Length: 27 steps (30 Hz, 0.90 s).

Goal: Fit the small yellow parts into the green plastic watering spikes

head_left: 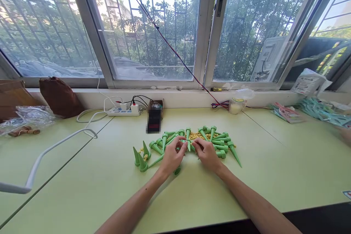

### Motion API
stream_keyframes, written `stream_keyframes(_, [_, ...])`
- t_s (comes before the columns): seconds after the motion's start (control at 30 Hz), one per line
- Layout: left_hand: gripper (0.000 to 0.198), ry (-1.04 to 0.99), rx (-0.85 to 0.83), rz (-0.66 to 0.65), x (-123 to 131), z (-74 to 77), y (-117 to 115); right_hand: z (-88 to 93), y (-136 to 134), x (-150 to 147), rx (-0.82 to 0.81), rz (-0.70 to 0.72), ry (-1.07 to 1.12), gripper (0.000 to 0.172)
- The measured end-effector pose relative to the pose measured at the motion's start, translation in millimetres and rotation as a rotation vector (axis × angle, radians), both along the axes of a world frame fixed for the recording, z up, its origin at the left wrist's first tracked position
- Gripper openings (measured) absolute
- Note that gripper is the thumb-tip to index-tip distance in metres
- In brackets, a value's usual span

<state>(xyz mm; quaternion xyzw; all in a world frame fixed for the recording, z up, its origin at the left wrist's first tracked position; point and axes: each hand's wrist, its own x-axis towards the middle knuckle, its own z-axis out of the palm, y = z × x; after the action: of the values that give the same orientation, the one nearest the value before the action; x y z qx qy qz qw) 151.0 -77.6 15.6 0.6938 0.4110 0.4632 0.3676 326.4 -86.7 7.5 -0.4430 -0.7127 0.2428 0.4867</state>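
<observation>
Between the fingertips of my left hand is a green plastic spike, its pointed end toward me. My right hand is pinched close beside it; whatever is in those fingertips is too small to make out. Many more green cone-shaped spikes with ribbed caps lie in an arc around both hands. Behind the fingers sits a pile of small yellow pieces. Several spikes stand point-up at the left, with a few yellow bits among them. A green cap shows beneath my left wrist.
A power strip with cables and a small box stand by the window ledge. At left are a brown bag and a bent white rod. A jar and plastic packets lie toward the right.
</observation>
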Motion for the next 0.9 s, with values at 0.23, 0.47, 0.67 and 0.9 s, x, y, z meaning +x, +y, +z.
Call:
stream_keyframes(0.23, [0.032,0.004,0.001,-0.021,0.4,1.0,-1.0,-2.1,1.8,0.6,-0.006,-0.004,0.007,0.026])
stream_keyframes(0.47, [0.03,0.021,0.018,-0.026,-0.3,1.1,-2.7,-1.5,2.3,0.8,0.015,-0.013,0.0,0.026])
stream_keyframes(0.67, [0.03,0.052,0.028,-0.026,-0.1,2.5,-4.4,-2.0,2.1,0.8,0.022,-0.025,0.007,0.027])
stream_keyframes(0.9, [0.037,0.077,0.04,-0.031,0.6,3.5,-4.5,-1.9,2.2,1.1,0.022,-0.034,0.002,0.029])
